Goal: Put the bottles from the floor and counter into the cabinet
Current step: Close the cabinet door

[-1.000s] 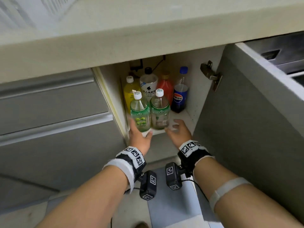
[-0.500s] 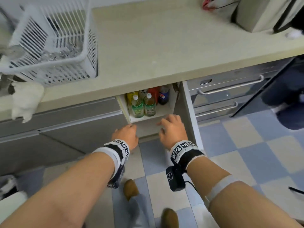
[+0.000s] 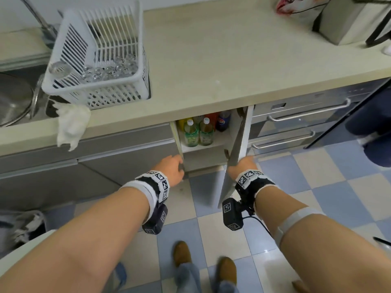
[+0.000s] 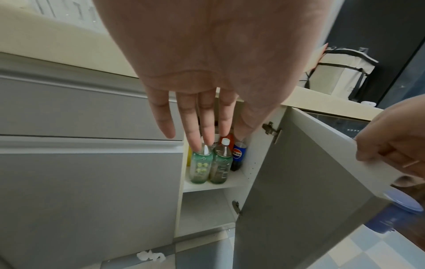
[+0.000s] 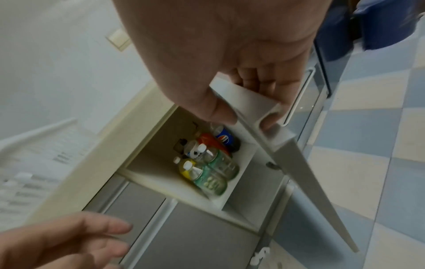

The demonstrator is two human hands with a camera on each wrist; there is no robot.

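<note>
Several bottles stand on the shelf of the open cabinet (image 3: pixel 232 132): two green-labelled ones (image 3: pixel 191 134) (image 4: pixel 200 167) in front, with a yellow one, a red one and a blue cola bottle (image 3: pixel 222 123) (image 4: pixel 238 156) behind. My left hand (image 3: pixel 177 166) (image 4: pixel 200 140) hovers in front of the cabinet's left edge, fingers straight, holding nothing. My right hand (image 3: pixel 243 163) (image 5: pixel 246 120) grips the top edge of the grey cabinet door (image 3: pixel 234 157) (image 5: pixel 296 163), thumb on the inner side and fingers on the outer side. The door stands partly swung in.
A white dish basket (image 3: pixel 95 60) with glasses sits on the counter (image 3: pixel 211 60) beside the sink (image 3: pixel 14 98). A white cloth (image 3: pixel 72 125) hangs over the counter edge. Drawers with bar handles (image 3: pixel 306 115) lie right of the cabinet. A bag (image 3: pixel 349 17) stands at the back right.
Both hands pulled back from the shelf and the view rose above the counter. My right hand took hold of the door's edge, and the door swung inward.
</note>
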